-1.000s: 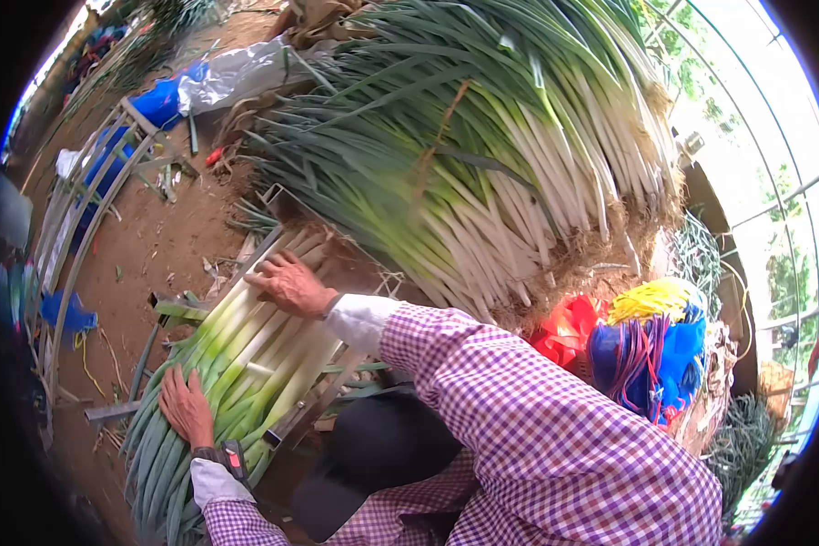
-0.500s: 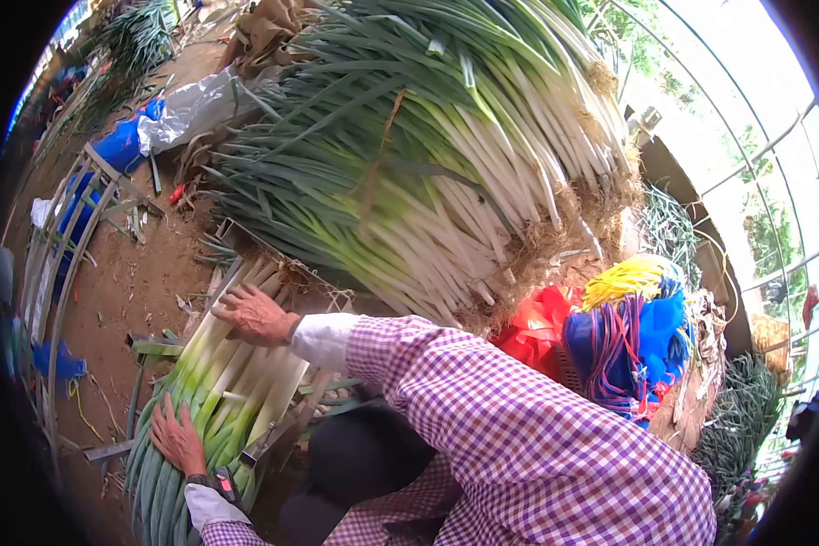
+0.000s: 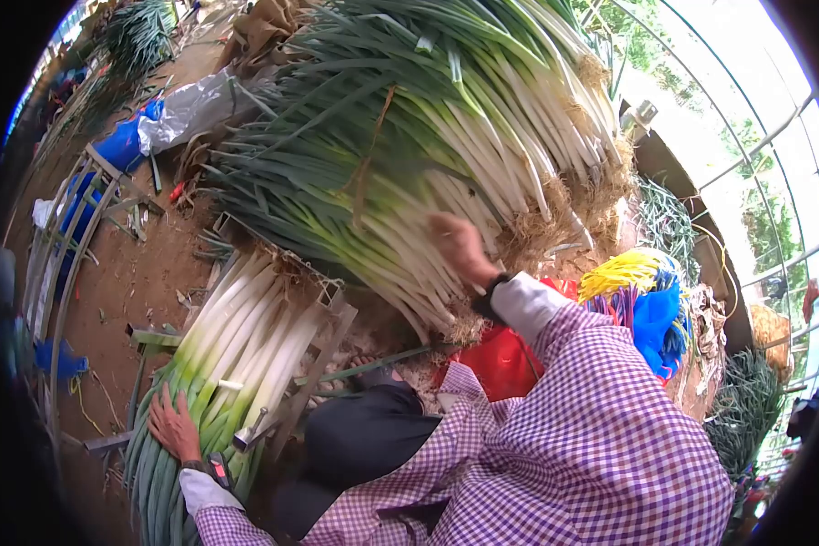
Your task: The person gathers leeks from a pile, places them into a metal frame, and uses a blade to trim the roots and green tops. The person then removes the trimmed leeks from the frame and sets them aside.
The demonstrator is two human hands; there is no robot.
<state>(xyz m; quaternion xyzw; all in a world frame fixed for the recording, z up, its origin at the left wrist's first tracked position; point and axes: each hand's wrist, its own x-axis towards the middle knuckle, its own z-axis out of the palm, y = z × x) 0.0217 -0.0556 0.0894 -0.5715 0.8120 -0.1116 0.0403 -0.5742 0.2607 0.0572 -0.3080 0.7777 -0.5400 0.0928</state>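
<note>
My left hand (image 3: 175, 426) lies flat, fingers stretched, on a bundle of spring onions (image 3: 232, 350), where the white stems turn to green leaves. That bundle sits in a metal frame (image 3: 311, 364), roots toward the top. Over the white stems of the big spring onion pile (image 3: 510, 136) is my right hand (image 3: 464, 250), its fingers smeared by motion. The pile's shaggy roots (image 3: 528, 232) point to the right.
Right of the pile are red plastic (image 3: 500, 364), yellow ties (image 3: 623, 273) and a blue bag (image 3: 657, 318). Metal bars (image 3: 55, 264) stand at the left on the dirt floor (image 3: 127, 282). Silver sheeting (image 3: 187, 114) lies at upper left.
My right hand has left the framed bundle and swung right, over the big pile's stems. My left hand stays on the bundle's leaves.
</note>
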